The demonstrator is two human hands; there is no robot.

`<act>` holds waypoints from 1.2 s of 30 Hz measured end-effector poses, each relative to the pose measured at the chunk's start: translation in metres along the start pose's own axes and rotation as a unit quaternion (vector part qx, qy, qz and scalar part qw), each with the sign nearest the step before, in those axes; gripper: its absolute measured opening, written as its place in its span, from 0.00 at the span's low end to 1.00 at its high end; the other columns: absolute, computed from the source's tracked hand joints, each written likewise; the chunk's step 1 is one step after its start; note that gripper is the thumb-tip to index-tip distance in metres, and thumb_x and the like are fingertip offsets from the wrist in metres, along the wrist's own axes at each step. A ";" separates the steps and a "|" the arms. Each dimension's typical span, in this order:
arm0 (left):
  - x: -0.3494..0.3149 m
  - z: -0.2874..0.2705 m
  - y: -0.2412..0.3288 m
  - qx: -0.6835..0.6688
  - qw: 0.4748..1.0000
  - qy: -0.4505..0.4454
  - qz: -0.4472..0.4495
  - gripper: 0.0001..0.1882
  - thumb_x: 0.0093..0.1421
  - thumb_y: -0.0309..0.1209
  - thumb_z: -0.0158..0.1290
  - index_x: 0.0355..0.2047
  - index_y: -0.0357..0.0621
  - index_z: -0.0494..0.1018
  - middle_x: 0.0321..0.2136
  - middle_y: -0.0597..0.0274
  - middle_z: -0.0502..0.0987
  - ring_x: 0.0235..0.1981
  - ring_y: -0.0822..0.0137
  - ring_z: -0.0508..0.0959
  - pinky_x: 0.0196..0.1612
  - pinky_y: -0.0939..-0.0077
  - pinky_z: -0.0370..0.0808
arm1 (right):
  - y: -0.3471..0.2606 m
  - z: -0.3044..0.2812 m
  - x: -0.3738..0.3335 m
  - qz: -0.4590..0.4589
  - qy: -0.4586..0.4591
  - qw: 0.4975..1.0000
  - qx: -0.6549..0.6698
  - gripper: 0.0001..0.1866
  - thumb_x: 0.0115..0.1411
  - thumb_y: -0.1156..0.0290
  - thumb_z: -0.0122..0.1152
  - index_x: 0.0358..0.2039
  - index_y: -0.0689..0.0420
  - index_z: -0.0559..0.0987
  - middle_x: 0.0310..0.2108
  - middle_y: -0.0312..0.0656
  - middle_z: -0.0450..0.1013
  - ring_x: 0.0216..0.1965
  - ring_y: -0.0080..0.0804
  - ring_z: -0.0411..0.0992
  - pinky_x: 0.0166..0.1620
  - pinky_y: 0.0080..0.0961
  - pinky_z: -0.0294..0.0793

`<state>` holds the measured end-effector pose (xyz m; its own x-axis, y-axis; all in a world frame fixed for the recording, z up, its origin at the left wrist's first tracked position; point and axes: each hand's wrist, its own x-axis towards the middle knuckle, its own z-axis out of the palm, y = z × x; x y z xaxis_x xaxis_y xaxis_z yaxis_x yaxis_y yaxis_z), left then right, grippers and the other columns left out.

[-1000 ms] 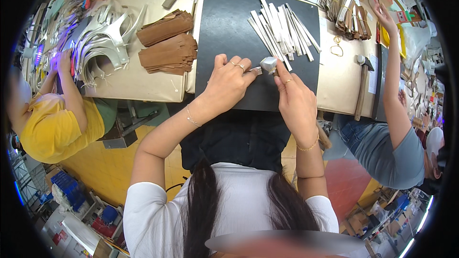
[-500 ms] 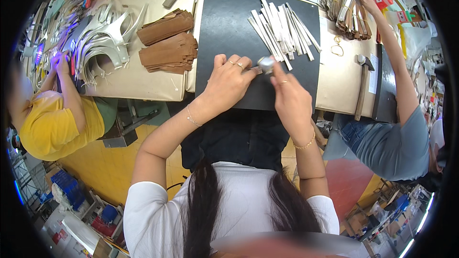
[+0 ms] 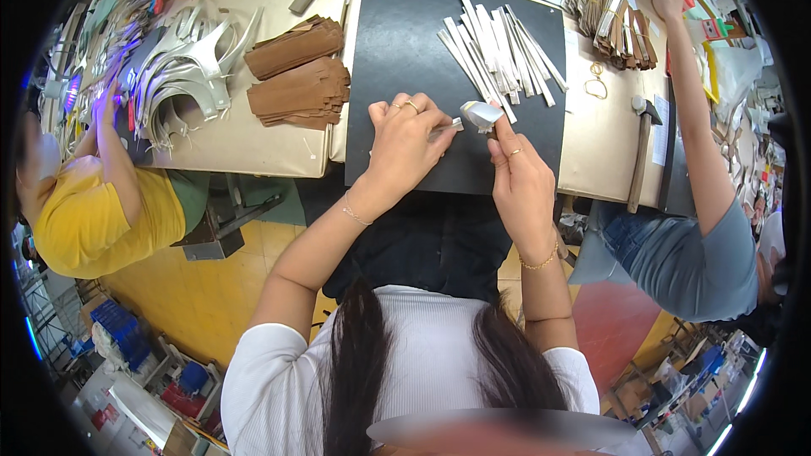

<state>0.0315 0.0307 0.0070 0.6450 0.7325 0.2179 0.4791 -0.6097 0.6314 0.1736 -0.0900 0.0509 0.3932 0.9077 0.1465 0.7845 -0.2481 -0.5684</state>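
Note:
Over the black mat (image 3: 397, 42), my left hand (image 3: 407, 137) pinches a thin pale strip (image 3: 457, 124); its end pokes out past my fingertips toward the right. My right hand (image 3: 522, 181) is closed round a hammer, whose shiny metal head (image 3: 480, 115) is raised just right of the strip's end, apart from it. Most of the handle is hidden in my fingers. Beyond my hands lies a loose pile of narrow white strips (image 3: 494, 46) on the mat.
Two stacks of brown pieces (image 3: 297, 91) lie left of the mat, beside curved silvery straps (image 3: 190, 59). Another hammer (image 3: 642, 148) rests at the right, below bundled strips (image 3: 621, 34). A co-worker in yellow (image 3: 114, 215) sits left; one in grey-blue (image 3: 697, 253) sits right.
The hammer head has shifted slightly right, away from the strip's end, and my right hand has turned. My left hand stays on the strip. The right co-worker's hand has moved farther away.

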 end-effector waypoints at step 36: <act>0.000 0.009 0.009 0.034 0.999 0.027 -0.032 0.05 0.53 0.28 0.65 0.28 0.49 0.79 0.31 0.70 0.77 0.39 0.64 0.75 0.46 0.63 0.59 | -0.009 0.001 -0.002 0.039 -0.066 0.995 -0.060 0.24 0.69 0.70 0.57 0.65 0.44 0.73 0.31 0.44 0.74 0.29 0.46 0.75 0.34 0.39 0.74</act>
<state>0.0415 0.0226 0.0060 0.5787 0.7853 0.2198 0.5592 -0.5784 0.5939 0.1649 -0.0889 0.0551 0.3945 0.9189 -0.0061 0.8089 -0.3504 -0.4721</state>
